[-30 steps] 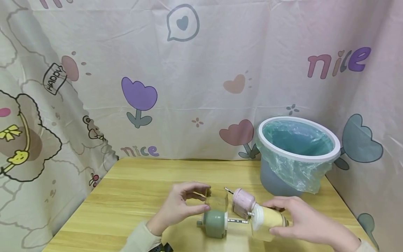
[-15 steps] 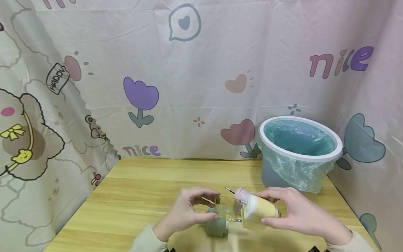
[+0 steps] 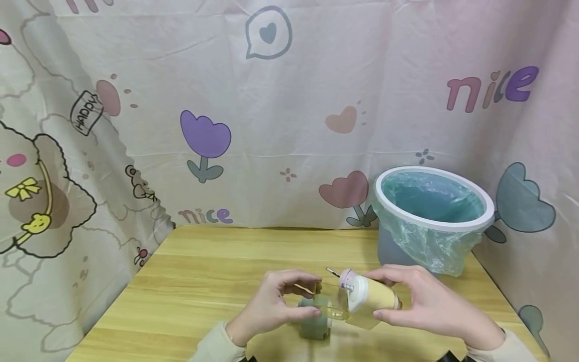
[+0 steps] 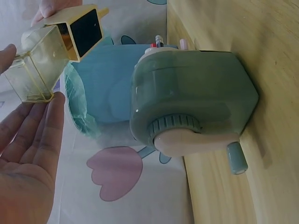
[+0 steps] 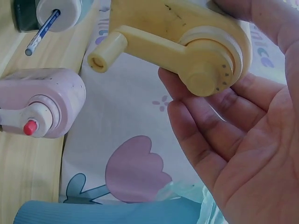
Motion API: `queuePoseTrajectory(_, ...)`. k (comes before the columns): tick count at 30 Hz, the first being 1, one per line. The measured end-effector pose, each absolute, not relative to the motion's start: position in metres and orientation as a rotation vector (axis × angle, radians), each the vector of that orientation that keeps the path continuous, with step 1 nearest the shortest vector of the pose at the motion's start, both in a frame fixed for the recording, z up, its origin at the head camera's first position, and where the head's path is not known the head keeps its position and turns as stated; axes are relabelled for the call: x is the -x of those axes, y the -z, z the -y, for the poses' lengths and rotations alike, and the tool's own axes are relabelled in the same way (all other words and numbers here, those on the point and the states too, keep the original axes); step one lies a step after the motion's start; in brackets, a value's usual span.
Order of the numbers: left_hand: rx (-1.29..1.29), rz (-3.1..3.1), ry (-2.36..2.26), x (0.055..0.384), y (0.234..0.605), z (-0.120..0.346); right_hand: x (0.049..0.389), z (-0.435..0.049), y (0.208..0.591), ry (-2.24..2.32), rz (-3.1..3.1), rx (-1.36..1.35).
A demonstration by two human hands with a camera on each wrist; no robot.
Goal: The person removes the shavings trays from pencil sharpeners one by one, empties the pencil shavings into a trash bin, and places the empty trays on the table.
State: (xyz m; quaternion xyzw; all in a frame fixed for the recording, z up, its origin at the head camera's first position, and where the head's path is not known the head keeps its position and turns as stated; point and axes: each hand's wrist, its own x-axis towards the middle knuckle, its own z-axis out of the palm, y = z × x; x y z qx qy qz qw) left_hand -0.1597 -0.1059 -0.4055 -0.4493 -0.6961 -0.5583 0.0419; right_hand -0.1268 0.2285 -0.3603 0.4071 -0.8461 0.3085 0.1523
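My left hand pinches a clear yellowish shavings drawer between thumb and fingers. The yellow crank pencil sharpener is in my right hand, tilted and raised over the table, its crank facing the right palm. In the left wrist view the drawer's end is right at the open lower part of the yellow sharpener. Behind and below the drawer stands a green pencil sharpener with a pencil in its front. A pink pencil sharpener, partly hidden in the head view, also has a pencil in it.
At the back right of the wooden table stands a wastebasket with a white rim and a green plastic liner. Printed cloth hangs behind the table and along its sides.
The left hand has carried the drawer to the right, over the green sharpener. The right hand has brought the yellow sharpener up and left, closing the gap between the two parts.
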Motion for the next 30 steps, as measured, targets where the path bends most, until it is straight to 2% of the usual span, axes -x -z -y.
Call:
queuePoseTrajectory(11,1.427,2.122,1.610,0.162,0.406,0.105,0.132,-0.220,0.360,-0.870,2.394,-1.233)
queuePoseTrajectory(30,1.244,2.314,1.679,0.159,0.402,0.093,0.138,-0.207,0.362,-0.833,2.376,-1.229)
